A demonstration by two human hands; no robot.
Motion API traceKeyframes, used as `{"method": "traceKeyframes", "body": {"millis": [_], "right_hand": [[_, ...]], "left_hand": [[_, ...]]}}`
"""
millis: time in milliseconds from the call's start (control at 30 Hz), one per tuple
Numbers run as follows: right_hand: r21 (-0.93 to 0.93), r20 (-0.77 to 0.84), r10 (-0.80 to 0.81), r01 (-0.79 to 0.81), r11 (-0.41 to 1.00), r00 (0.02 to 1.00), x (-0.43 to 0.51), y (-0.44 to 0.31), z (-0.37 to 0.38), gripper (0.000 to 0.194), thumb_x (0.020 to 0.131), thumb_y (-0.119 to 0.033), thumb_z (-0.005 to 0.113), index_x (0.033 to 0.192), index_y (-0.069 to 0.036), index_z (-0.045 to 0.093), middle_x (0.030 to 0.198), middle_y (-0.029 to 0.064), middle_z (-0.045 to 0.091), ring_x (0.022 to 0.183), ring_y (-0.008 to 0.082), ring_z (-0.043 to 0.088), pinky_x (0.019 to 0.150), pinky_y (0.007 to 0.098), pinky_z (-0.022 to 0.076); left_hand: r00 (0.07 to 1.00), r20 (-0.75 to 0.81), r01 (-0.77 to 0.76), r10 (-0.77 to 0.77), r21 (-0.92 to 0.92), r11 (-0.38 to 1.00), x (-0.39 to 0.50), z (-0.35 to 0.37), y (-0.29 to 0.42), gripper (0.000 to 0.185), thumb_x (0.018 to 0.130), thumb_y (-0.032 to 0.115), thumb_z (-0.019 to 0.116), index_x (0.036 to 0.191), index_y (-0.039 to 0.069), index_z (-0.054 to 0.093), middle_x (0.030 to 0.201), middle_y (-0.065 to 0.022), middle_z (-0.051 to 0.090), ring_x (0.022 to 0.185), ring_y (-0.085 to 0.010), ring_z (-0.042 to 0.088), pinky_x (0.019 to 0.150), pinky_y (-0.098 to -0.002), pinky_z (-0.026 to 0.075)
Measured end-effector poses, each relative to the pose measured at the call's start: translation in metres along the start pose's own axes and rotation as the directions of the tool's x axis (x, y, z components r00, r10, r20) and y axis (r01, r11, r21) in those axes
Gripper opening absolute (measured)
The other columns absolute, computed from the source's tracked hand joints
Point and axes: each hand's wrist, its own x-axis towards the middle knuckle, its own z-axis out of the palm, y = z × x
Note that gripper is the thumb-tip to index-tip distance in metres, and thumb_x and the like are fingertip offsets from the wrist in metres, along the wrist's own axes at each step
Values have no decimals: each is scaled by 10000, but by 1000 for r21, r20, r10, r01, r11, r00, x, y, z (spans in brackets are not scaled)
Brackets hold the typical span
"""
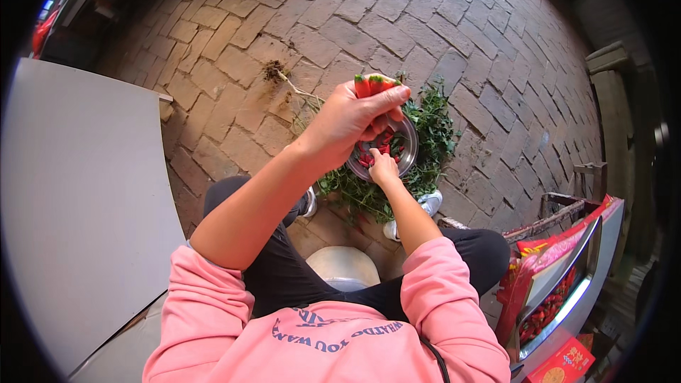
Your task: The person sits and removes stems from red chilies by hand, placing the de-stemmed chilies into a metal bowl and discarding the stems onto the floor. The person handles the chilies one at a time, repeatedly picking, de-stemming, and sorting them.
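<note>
My left hand [348,117] is raised above a round metal bowl [412,151], closed around several red chili peppers [362,86]. Their green stem ends poke up above the fingers, and more red shows below the thumb. Down in the bowl, loose red chilies [387,141] lie on the bottom with a few bits of green. My right hand [384,169] reaches in over the bowl's near rim, its fingertips among those chilies. Whether it pinches one is not clear. The left hand and wrist cover the bowl's far left part.
Uprooted leafy green plants [433,133] lie under and around the bowl, with a root clump [274,70] to the left on the brick floor [340,26]. At left stands a pale tabletop [85,197]. A metal tray [556,324] of red chilies is at right, beside a red box [563,364].
</note>
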Motion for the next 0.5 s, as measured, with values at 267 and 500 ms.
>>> {"method": "traceKeyframes", "body": {"millis": [267,500], "right_hand": [[52,43,-185,183,982,982,35,17,25,681,795,-74,643,1418,-186,391,1371,265,436,1182,433,519,962,496,455],[118,-110,-272,285,951,956,43,17,42,623,894,-194,560,1459,-86,320,1442,251,391,1327,423,383,1046,477,378]], "left_hand": [[1000,13,23,-22,-71,997,5,0,5,137,921,227,675,942,95,644,758,36,607,563,-12,445,468,-184,272],[999,-28,20,-23,-82,996,7,-2,6,135,917,227,679,930,97,646,762,34,618,568,-14,453,471,-180,287]]}}
